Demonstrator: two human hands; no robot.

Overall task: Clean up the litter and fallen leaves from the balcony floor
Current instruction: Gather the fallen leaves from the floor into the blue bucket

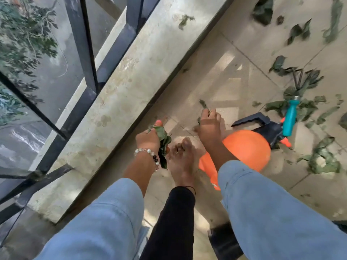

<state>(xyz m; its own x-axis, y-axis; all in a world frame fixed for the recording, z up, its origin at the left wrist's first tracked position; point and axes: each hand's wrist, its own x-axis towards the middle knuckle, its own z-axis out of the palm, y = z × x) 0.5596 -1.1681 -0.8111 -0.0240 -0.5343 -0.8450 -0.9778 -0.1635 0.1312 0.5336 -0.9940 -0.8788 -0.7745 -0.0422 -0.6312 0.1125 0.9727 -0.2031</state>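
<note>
My left hand [147,138], with a bead bracelet at the wrist, grips a bunch of green leaves [163,142] just above the tiled balcony floor [234,59]. To its right, my right hand [208,124] pinches a small green leaf [203,105] at its fingertips, low over the floor. Several more fallen leaves [304,107] lie scattered over the tiles to the right and far right, and one leaf [185,20] sits on the stone ledge.
An orange pressure sprayer [247,147] with a black handle lies on its side right of my right arm. A teal-handled garden fork [290,117] rests by it among leaves. A stone ledge [120,102] and dark metal railing [82,59] bound the left. My bare foot [181,160] stands between my hands.
</note>
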